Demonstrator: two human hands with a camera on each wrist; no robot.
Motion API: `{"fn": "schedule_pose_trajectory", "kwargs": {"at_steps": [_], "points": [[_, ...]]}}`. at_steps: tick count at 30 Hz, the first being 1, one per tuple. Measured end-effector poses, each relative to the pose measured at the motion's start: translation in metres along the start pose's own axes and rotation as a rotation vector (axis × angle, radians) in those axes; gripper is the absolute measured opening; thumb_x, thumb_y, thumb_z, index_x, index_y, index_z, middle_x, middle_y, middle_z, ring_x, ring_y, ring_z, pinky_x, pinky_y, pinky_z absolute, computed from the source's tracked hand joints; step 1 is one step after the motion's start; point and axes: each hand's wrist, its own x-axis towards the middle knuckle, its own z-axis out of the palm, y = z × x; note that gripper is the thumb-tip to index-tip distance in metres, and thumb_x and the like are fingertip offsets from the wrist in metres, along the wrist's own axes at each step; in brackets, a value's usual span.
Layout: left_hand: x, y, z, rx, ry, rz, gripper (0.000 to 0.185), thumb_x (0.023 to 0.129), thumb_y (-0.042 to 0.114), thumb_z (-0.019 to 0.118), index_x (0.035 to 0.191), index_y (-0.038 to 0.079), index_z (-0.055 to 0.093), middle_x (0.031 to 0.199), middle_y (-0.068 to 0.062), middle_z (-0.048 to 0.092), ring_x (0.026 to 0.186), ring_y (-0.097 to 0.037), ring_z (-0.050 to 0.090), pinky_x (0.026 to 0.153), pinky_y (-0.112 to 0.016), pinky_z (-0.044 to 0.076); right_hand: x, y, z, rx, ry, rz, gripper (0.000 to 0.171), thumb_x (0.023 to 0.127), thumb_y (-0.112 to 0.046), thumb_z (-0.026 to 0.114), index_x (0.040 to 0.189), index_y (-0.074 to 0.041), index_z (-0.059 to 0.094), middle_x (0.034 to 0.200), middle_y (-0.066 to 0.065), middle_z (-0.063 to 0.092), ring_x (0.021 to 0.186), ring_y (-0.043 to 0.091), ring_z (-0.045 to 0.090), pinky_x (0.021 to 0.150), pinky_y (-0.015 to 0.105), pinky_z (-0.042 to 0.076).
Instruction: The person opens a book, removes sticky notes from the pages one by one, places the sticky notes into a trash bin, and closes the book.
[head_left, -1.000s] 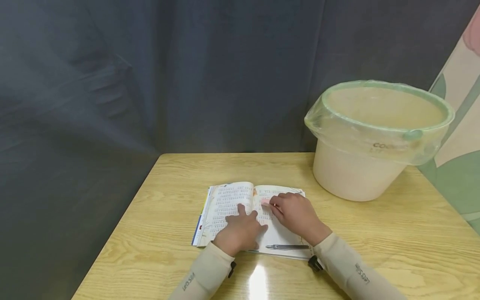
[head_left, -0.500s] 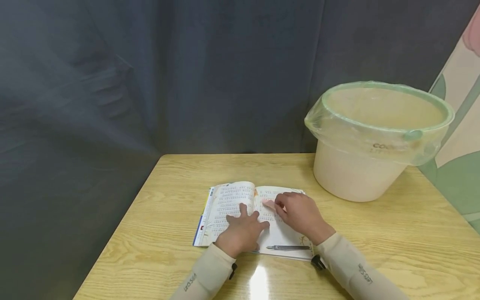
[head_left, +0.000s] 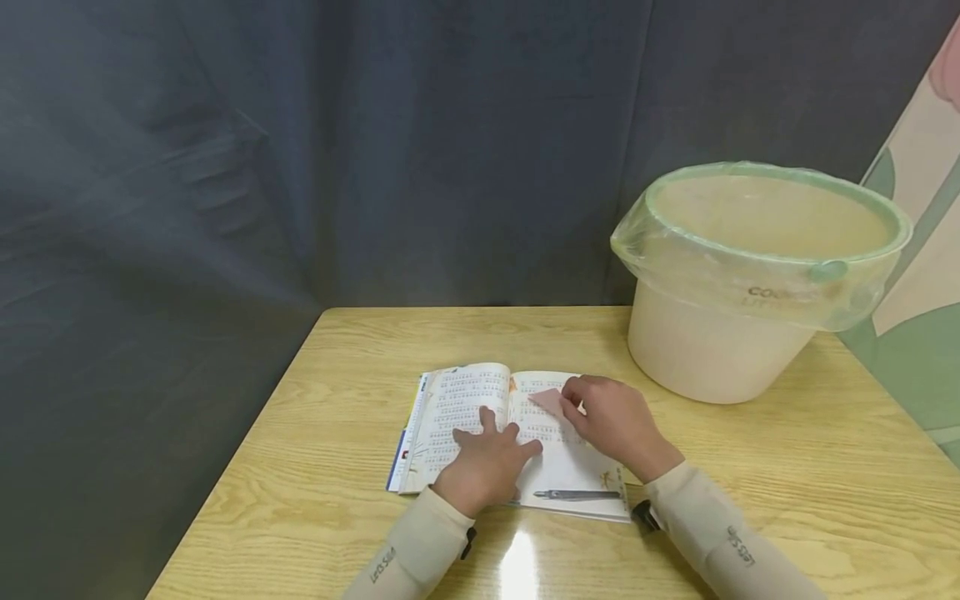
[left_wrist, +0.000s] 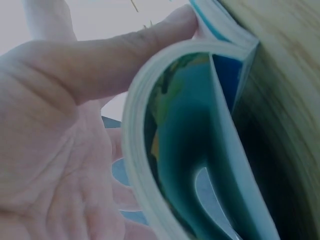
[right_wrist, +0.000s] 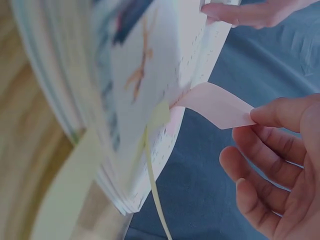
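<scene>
My left hand lies spread flat on the open book near the middle of the wooden table, fingers straight, pressing down the left page and the gutter. My right hand pinches the free corner of a pink sticky note between thumb and forefinger; its other edge still clings to the right page. In the right wrist view the note curls away from the paper. It looks feather-light, limp and easy to tear, so I judge the loose corner the best hold, with a slow, low peel. The thin pages may lift with it. A pen lies on the near edge of the right page, and a lined bin stands far right.
</scene>
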Motion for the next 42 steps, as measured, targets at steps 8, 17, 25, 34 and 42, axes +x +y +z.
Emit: {"fn": "schedule_pose_trajectory", "kwargs": {"at_steps": [8,17,25,34,42], "points": [[-0.001,0.001,0.000,0.014,0.000,-0.002,0.061,0.081,0.040,0.080,0.137,0.040,0.054,0.139,-0.006,0.056,0.140,-0.050,0.038,0.086,-0.072,0.049,0.000,0.008,-0.006,0.005,0.023,0.006,0.009,0.090,-0.022,0.069,0.085,-0.015,0.072,0.070,-0.007,0.064,0.058,0.006,0.051,0.052,0.026,0.042],[-0.001,0.002,0.001,0.022,0.005,-0.012,0.060,0.081,0.040,0.080,0.136,0.041,0.054,0.140,-0.006,0.055,0.139,-0.050,0.038,0.086,-0.072,0.049,-0.001,0.018,-0.015,0.017,0.053,0.045,0.009,0.089,-0.022,0.069,0.086,-0.014,0.071,0.072,-0.003,0.066,0.059,0.009,0.054,0.052,0.027,0.043],[-0.001,0.002,0.002,0.046,0.029,-0.004,0.060,0.081,0.040,0.081,0.135,0.041,0.055,0.138,-0.006,0.057,0.138,-0.050,0.040,0.084,-0.071,0.050,0.000,0.024,-0.025,0.016,0.087,0.084,0.012,0.091,-0.022,0.068,0.088,-0.012,0.073,0.075,0.001,0.071,0.061,0.014,0.060,0.054,0.034,0.048],[-0.001,0.001,0.003,0.057,0.044,0.000,0.059,0.082,0.038,0.080,0.135,0.041,0.055,0.137,-0.006,0.057,0.136,-0.050,0.041,0.083,-0.071,0.051,0.002,0.030,-0.041,0.001,0.110,0.134,0.016,0.091,-0.023,0.067,0.091,-0.008,0.073,0.082,0.006,0.074,0.068,0.021,0.065,0.057,0.038,0.050],[0.000,0.000,0.004,0.061,0.045,0.002,0.056,0.083,0.036,0.078,0.134,0.044,0.056,0.136,-0.006,0.057,0.136,-0.050,0.041,0.083,-0.071,0.051,0.000,0.036,-0.064,0.018,0.344,0.087,0.011,0.090,-0.018,0.071,0.093,-0.007,0.072,0.079,0.006,0.072,0.058,0.017,0.054,0.051,0.029,0.038]]}}
